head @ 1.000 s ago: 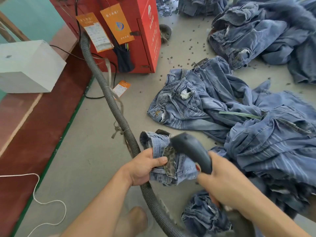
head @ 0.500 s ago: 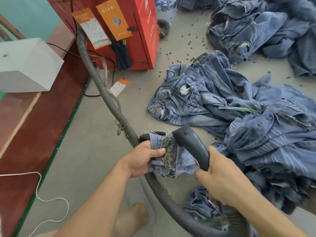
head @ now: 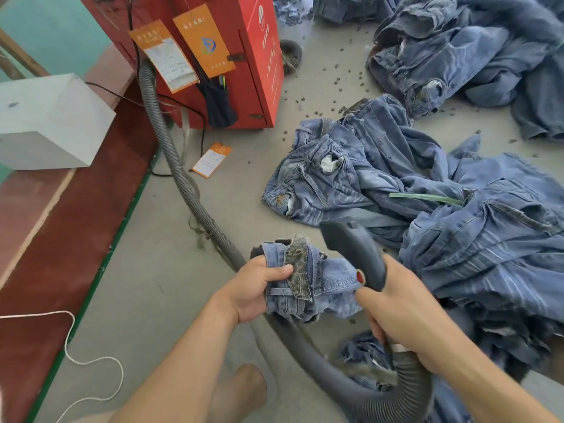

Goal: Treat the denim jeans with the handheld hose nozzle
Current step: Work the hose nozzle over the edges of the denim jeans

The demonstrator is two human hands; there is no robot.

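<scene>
Grey concrete floor [head: 171,270] strewn with dark pellets at 1 o'clock, red cabinet [head: 259,56] at 12 o'clock, dark red platform [head: 61,239] with green edge at 9 o'clock, white box [head: 52,117] on it, teal wall [head: 55,35] at 11 o'clock, even daylight

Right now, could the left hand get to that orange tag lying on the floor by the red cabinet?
Probably not as things stand: the left hand grips the jeans, and the orange tag lies well beyond it, across the grey hose.

A bunched blue denim waistband [head: 308,279] is held up above the floor; the dark grey hose nozzle [head: 354,248] is angled just beside it.
</scene>
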